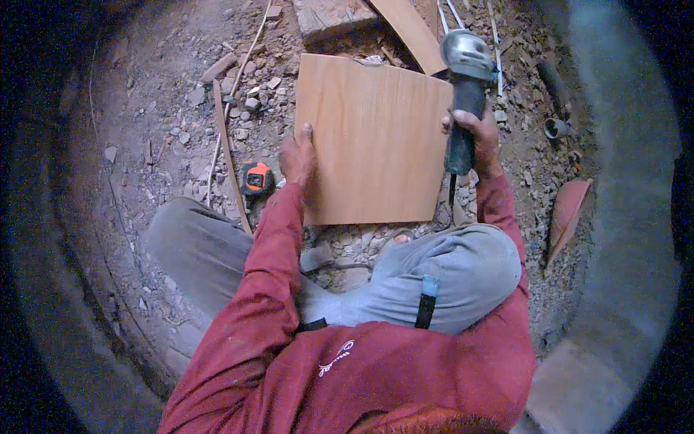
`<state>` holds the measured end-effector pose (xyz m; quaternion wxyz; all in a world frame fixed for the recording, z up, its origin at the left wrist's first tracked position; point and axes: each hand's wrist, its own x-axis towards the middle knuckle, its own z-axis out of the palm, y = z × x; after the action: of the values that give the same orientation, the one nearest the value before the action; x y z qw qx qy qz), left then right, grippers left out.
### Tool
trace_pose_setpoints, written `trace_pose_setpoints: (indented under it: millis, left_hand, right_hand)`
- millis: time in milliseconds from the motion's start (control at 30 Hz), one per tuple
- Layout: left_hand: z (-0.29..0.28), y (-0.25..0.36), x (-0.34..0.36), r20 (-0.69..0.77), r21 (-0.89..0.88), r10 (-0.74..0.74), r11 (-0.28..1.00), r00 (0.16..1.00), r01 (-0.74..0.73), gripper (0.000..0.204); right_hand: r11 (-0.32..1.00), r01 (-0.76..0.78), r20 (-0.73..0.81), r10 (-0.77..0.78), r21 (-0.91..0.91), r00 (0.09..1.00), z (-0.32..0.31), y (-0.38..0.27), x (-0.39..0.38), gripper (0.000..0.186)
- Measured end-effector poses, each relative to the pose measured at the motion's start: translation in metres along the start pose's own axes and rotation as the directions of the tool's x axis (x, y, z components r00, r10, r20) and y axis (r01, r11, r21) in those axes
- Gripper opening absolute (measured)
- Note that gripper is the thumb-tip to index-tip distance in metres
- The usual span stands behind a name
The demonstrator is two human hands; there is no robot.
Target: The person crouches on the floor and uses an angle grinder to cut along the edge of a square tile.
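A flat, wood-grained tile or board (372,145), roughly square, is held in front of my crossed legs. My left hand (298,157) grips its left edge, the thumb lying on the face and the other fingers mostly out of sight. At its right edge my right hand (478,137) is wrapped around the dark body of an angle grinder (464,101). The grinder's silver head points away from me, and its cord hangs down toward my knee. From this view I cannot tell whether its disc touches the board.
An orange and black tape measure (256,178) lies left of my left hand, beside a thin wood-coloured strip (225,145). Rubble covers the ground. A concrete block (332,18) and another wood-grained piece (412,32) are at the far side. A reddish curved piece (570,210) rests at the right.
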<state>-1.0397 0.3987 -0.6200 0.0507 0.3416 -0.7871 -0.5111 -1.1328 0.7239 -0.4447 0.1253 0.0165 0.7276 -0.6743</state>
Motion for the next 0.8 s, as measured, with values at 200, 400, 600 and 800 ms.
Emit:
trace_pose_setpoints:
  millis: [200,400,600,800]
  left_hand:
    - [-0.006,0.027,0.022,-0.03,0.159,0.115,0.981,0.993,-0.109,0.059]
    - [0.005,0.047,0.054,0.016,0.174,0.198,0.965,0.98,-0.198,0.06]
    - [0.017,0.066,0.064,0.085,0.157,0.201,0.964,0.976,-0.212,0.06]
    - [0.028,0.086,0.096,0.145,0.26,0.256,0.922,0.956,-0.286,0.055]
  right_hand:
    - [0.983,-0.121,0.035,0.127,-0.139,0.991,-0.026,-0.042,-0.025,0.05]
    - [0.873,-0.025,0.059,0.061,-0.487,0.996,-0.045,-0.066,-0.023,0.065]
    - [0.766,0.117,0.115,-0.056,-0.633,0.992,-0.086,-0.082,0.021,0.058]
    - [0.729,0.026,0.107,0.065,-0.684,0.992,-0.066,-0.089,0.04,0.065]
